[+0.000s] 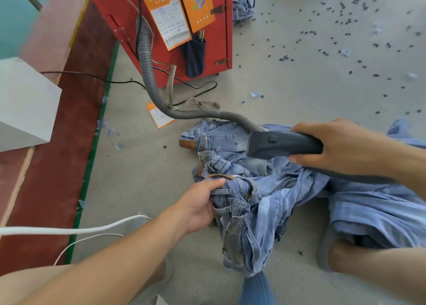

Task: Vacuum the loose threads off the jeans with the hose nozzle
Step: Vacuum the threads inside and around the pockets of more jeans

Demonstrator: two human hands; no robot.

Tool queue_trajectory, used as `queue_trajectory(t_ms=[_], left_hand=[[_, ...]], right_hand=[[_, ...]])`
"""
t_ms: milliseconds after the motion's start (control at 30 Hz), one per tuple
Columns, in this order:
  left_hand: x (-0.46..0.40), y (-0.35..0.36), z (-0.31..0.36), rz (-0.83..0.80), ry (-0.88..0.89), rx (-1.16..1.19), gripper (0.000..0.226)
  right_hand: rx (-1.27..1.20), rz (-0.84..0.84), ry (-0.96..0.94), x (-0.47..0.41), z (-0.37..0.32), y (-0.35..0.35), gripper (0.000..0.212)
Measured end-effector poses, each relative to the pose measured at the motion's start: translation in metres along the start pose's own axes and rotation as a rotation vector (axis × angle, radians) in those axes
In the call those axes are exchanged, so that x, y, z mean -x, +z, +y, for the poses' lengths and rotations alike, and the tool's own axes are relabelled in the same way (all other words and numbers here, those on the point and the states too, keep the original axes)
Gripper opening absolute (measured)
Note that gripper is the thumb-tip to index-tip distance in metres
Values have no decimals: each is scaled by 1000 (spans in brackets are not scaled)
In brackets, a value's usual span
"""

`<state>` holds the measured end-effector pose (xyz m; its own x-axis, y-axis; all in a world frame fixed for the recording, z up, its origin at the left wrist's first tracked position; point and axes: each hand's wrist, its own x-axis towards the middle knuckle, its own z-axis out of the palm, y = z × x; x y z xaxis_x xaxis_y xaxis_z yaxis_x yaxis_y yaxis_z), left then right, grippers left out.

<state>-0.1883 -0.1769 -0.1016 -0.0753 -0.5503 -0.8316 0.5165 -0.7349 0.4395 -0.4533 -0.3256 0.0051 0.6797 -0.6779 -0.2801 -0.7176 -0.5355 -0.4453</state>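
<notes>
Light blue jeans (258,201) lie bunched on the grey floor (143,171) in front of me. My left hand (200,205) grips the waistband edge near a belt loop. My right hand (341,145) holds the dark grey hose nozzle (279,144), whose flat mouth points left just above the upper part of the jeans. A ribbed grey hose (149,79) runs from the nozzle back to the red vacuum cabinet (214,39).
Black cables (198,90) and an orange card (159,115) lie by the cabinet. Dark thread clumps (322,51) litter the floor at the right. A white box (25,102) and a white cord (69,230) are at the left. More denim (380,210) is piled at the right.
</notes>
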Motion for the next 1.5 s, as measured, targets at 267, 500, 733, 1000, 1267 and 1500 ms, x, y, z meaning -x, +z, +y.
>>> queue_trajectory(t_ms=[267, 500, 733, 1000, 1267, 1500], left_hand=[[18, 6, 46, -271, 112, 78, 43], [19, 5, 47, -418, -48, -21, 53], [-5, -15, 54, 216, 48, -129, 18], [-30, -38, 33, 523, 293, -1293, 44], [-45, 9, 11, 413, 239, -1673, 68], [-43, -16, 16, 207, -102, -512, 14]], right_hand=[[-91, -129, -65, 7, 1, -17, 39], [-75, -96, -191, -4, -34, 5, 35], [-142, 256, -44, -3, -10, -20, 27], [-41, 95, 24, 2, 1, 0, 26], [109, -48, 28, 0, 0, 16, 40], [105, -80, 25, -2, 3, 16, 44]])
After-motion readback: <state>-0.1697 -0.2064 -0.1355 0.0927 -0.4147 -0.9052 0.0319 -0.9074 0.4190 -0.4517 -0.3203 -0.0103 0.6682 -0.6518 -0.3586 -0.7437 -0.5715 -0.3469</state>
